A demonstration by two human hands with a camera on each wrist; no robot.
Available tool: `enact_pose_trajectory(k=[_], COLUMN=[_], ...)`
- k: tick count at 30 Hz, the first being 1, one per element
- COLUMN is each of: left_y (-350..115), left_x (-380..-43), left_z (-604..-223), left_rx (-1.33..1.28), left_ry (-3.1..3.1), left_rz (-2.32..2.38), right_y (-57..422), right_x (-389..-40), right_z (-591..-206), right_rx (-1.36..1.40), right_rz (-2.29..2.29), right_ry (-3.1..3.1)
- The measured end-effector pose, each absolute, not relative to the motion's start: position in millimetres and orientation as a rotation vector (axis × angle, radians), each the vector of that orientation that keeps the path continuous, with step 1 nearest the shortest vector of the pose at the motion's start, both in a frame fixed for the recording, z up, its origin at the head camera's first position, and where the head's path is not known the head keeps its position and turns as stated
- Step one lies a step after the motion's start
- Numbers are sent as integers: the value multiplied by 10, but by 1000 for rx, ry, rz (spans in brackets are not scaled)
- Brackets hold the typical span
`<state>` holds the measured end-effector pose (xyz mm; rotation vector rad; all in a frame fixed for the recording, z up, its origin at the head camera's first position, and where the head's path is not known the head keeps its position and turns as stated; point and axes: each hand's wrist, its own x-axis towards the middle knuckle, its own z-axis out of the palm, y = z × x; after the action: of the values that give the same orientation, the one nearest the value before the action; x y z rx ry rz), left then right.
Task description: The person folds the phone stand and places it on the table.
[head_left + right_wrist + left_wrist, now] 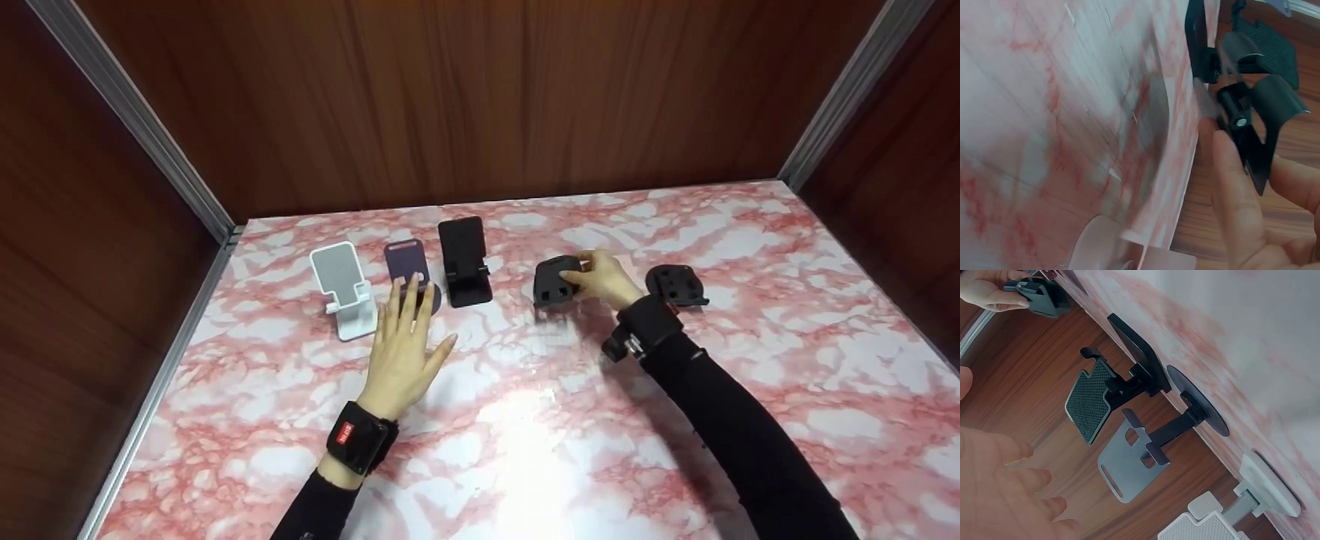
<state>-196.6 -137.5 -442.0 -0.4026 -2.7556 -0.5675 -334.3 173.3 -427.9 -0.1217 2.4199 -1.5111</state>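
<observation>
My right hand (600, 277) pinches a black phone stand (555, 281) between thumb and fingers, right of the table's middle. In the right wrist view this phone stand (1249, 129) shows two curved lips and a hinge, with fingers around its plate. My left hand (401, 345) holds nothing; its fingers are spread and straight. From the head it covers part of a dark purple phone stand (407, 261) with a round base. In the left wrist view that stand (1129, 461) is apart from the fingers. A white phone stand (341, 277) and a black upright phone stand (463, 247) flank it.
A flat, folded dark stand (676, 285) lies to the right, beside my right wrist. The marbled red-and-white table (480, 420) is closed in by brown wood-look panels (480, 105) at the back and sides, with metal rails (135, 97) at the corners.
</observation>
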Motion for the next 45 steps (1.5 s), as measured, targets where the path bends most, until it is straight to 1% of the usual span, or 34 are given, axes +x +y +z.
enact_pose_trajectory(k=[6, 13, 20, 29, 35, 45], left_y=[-1364, -1359, -1361, -1354, -1351, -1381], left_x=[-1960, -1970, -1961, -1966, -1960, -1957], left_z=[-4417, -4414, -4413, -4422, -4409, -4428], left_rx=[-412, -410, -401, -400, -396, -400], left_ry=[-2740, -2769, -2791, -2787, -2790, -2787], left_rz=[-592, -618, -634, -631, -642, -627], right_y=[1719, 1712, 1717, 1715, 1658, 1573], right_x=[-3385, -3391, -3382, -3357, -3303, -3051], right_z=[-4322, -4319, -4309, -4270, -4258, -4180], right_rx=[-134, -210, -162, -177, -289, -649], right_rz=[-1332, -1085, -1083, -1096, -1050, -773], right_ry=[2530, 2738, 2696, 2706, 2727, 2918])
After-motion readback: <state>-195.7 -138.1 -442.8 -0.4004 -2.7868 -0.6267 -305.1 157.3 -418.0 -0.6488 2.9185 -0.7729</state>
